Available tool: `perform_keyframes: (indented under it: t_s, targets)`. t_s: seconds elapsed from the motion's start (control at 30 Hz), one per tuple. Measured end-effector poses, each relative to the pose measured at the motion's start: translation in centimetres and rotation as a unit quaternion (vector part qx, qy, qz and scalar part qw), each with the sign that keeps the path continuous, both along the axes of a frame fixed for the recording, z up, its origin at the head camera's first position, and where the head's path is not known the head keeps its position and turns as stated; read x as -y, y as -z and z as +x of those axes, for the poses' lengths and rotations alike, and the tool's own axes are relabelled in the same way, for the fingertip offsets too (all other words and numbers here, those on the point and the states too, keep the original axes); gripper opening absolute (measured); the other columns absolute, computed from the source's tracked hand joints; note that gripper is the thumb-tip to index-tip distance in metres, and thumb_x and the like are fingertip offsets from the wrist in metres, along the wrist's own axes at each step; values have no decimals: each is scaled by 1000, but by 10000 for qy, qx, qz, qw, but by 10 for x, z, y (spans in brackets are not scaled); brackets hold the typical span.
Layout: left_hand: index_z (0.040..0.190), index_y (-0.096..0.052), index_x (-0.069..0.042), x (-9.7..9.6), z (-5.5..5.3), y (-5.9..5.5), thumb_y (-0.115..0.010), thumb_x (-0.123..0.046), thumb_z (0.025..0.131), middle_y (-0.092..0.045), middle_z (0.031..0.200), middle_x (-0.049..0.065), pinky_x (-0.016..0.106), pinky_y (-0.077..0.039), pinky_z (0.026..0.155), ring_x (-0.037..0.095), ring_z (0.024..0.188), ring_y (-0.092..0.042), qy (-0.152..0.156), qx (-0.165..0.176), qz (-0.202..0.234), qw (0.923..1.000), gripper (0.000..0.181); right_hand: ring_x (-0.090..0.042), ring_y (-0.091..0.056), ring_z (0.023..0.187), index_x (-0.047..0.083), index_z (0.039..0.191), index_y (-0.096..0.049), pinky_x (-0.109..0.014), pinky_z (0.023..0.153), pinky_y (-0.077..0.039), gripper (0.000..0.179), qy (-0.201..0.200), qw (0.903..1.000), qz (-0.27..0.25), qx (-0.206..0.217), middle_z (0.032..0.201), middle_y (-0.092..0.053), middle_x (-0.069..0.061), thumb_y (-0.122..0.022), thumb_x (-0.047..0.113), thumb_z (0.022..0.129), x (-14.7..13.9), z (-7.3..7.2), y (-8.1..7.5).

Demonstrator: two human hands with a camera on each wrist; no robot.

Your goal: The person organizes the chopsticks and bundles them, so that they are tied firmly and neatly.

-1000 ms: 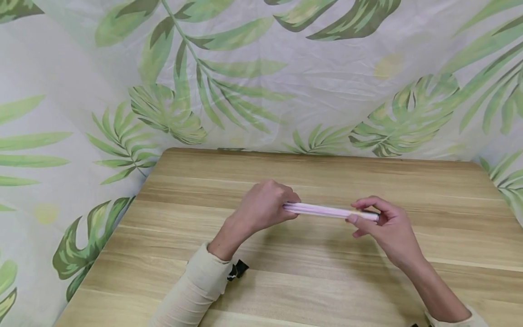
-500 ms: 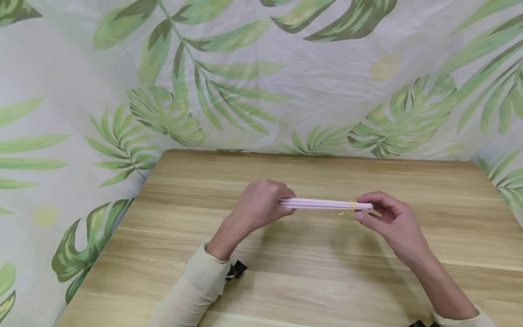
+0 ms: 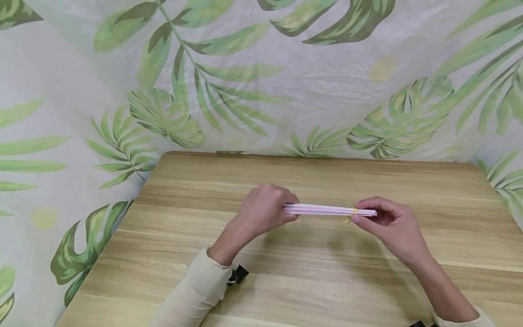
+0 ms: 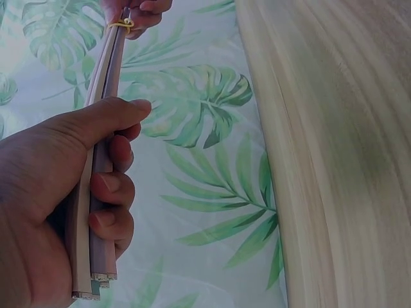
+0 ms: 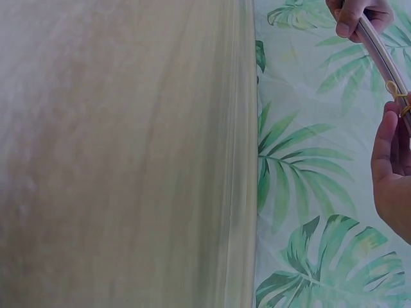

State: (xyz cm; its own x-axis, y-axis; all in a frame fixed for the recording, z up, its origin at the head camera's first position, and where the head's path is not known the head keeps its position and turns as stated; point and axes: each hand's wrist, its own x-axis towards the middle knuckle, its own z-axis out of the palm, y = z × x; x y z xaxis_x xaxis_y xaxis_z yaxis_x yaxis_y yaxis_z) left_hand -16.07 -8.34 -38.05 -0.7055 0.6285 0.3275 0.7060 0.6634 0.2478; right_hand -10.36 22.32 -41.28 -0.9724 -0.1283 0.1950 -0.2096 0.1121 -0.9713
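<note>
A bundle of long, thin, pale pink-lilac sticks [image 3: 323,209] is held level above the table in the head view. A yellow elastic band [image 3: 354,212] loops round it near its right end, with a loose bit hanging below. My left hand [image 3: 265,209] grips the other end; in the left wrist view the fingers of that hand [image 4: 96,167] curl round the sticks, whose cut ends [image 4: 96,285] stick out slightly uneven below. With thumb and fingertips, my right hand [image 3: 392,227] pinches the bundle right at the band, also seen in the right wrist view.
Beneath both hands lies a wood-grain table [image 3: 318,281]. A leaf-patterned cloth [image 3: 253,81] hangs behind it and at its sides. Dark wrist gear [image 3: 238,275] shows beside the left sleeve [image 3: 200,286].
The right fingers shifted along the bundle's right end, so the yellow band, hidden at first, now shows at the fingertips. The left hand keeps its grip almost in place.
</note>
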Motion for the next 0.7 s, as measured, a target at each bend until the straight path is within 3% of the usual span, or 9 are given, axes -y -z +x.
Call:
perform_keyframes:
  t_s: [0.33, 0.57, 0.7]
  targets:
    - [79, -75, -24, -8, 5, 1, -82, -9, 82, -60, 66, -14, 20, -33, 50, 2, 57, -41, -114, 50, -174, 9998, 17, -3, -70, 74, -3, 108, -79, -21, 63, -57, 22, 263, 9983, 522, 62, 94, -80, 7, -86, -1, 87, 1, -1, 1]
    - [77, -73, -24, -14, 8, 3, -80, -11, 81, -60, 66, -13, 21, -33, 50, 3, 57, -41, -55, 54, -300, 9995, 16, -2, -68, 71, 7, 106, -83, -23, 60, -54, 25, 324, 9915, 1261, -36, 90, -81, 13, -92, 11, 84, 7, 0, 1]
    - [80, -75, -23, -14, 8, 4, -82, -12, 83, -63, 67, -13, 20, -34, 50, 3, 57, -43, -76, 182, -201, 9996, 13, -4, -75, 79, 4, 116, -80, -23, 66, -59, 32, 64, 9930, 1174, 74, 99, -81, 12, -90, 10, 86, 3, 1, -3]
